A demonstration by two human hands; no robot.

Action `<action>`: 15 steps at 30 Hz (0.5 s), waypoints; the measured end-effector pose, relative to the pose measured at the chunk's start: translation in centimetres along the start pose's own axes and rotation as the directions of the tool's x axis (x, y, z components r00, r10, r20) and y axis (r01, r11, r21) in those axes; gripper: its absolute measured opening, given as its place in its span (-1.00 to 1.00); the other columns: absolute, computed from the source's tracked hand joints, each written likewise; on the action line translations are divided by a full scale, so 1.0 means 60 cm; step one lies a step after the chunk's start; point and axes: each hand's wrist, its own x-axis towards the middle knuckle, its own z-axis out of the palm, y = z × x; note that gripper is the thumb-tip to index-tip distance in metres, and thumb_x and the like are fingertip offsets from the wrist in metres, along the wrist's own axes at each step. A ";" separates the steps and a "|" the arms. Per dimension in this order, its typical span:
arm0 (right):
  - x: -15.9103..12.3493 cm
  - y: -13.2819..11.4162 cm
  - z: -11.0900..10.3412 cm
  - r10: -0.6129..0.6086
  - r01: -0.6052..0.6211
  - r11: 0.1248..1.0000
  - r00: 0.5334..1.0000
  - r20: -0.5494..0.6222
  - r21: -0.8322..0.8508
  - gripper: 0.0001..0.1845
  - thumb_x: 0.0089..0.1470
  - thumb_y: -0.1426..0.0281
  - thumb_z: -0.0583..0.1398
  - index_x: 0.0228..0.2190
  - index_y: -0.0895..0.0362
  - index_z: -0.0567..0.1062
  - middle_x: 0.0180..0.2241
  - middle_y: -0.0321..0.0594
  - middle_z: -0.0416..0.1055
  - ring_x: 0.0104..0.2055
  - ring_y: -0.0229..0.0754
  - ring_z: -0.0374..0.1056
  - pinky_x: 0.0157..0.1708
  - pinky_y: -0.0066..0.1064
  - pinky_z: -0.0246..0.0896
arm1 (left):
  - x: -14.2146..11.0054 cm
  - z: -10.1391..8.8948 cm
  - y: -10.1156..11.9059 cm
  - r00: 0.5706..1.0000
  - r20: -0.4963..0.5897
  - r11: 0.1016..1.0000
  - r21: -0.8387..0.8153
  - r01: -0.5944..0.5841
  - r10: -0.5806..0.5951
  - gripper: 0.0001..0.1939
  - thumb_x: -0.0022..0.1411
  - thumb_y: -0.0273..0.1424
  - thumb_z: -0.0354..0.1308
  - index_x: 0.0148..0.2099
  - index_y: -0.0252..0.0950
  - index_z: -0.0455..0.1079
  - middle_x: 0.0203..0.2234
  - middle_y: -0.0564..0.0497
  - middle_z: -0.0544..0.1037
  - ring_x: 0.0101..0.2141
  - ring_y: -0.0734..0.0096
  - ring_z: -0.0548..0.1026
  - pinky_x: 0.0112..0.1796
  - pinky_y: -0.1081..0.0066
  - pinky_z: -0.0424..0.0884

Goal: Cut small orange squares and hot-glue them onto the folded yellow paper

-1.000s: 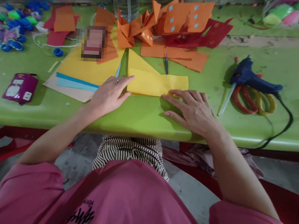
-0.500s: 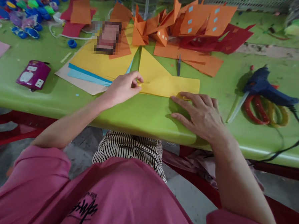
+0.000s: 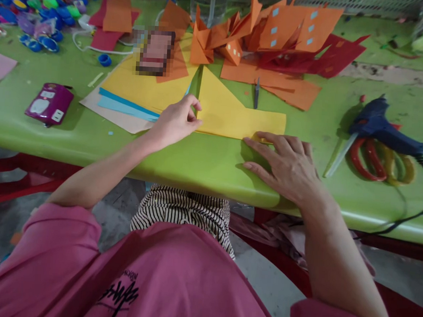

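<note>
A folded sheet of yellow paper (image 3: 228, 114) lies in front of me, its upper left part rising to a point and a narrower strip running right. My left hand (image 3: 180, 121) is closed at the paper's lower left corner, thumb and index finger curled together on its edge. Along the lower right edge rests my right hand (image 3: 287, 167), fingers stretched out and spread, the fingertips on the paper. Just behind the sheet lies a small dark pointed tool (image 3: 256, 93).
Stacked yellow sheets (image 3: 140, 88) lie to the left, with a blurred phone-like object (image 3: 155, 52) on top. Folded orange paper pieces (image 3: 285, 27) stand behind. A blue glue gun (image 3: 386, 127) and scissors (image 3: 369, 159) are right; a purple pouch (image 3: 49, 104) is left.
The small crease at the paper's left corner by my left fingers looks flatter now. Both hands stay nearly in place; the view has shifted slightly.
</note>
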 end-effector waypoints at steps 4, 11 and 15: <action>0.001 -0.002 -0.003 -0.008 0.009 0.998 1.000 0.011 -0.062 -0.31 0.29 -0.09 -0.14 0.18 0.01 0.40 0.15 -0.05 0.40 0.06 0.16 0.30 -0.04 -0.06 0.16 | -0.001 0.000 0.004 1.000 -0.011 1.000 -0.001 0.027 -0.027 -0.69 0.23 -0.46 0.20 0.02 -0.30 0.30 -0.37 0.07 0.56 -0.34 0.41 0.53 -0.21 0.35 0.44; -0.001 -0.002 -0.003 -0.012 0.013 0.998 1.000 0.010 -0.065 -0.33 0.30 -0.08 -0.13 0.19 0.00 0.39 0.16 -0.06 0.39 0.06 0.14 0.29 -0.04 -0.05 0.16 | -0.007 0.010 -0.007 0.991 -0.020 0.987 0.097 -0.131 0.133 -0.74 0.27 -0.50 0.16 0.02 -0.30 0.35 -0.29 0.01 0.53 -0.28 0.40 0.51 -0.16 0.34 0.44; -0.001 -0.001 -0.001 -0.006 0.007 0.998 1.000 0.016 -0.056 -0.33 0.29 -0.09 -0.12 0.19 -0.02 0.38 0.16 -0.07 0.39 0.06 0.14 0.29 -0.05 -0.06 0.16 | -0.001 0.017 -0.013 0.928 -0.012 0.893 0.275 -0.355 0.373 -0.67 0.36 -0.51 0.03 0.13 -0.24 0.36 0.00 -0.11 0.43 0.00 0.19 0.44 0.04 0.16 0.37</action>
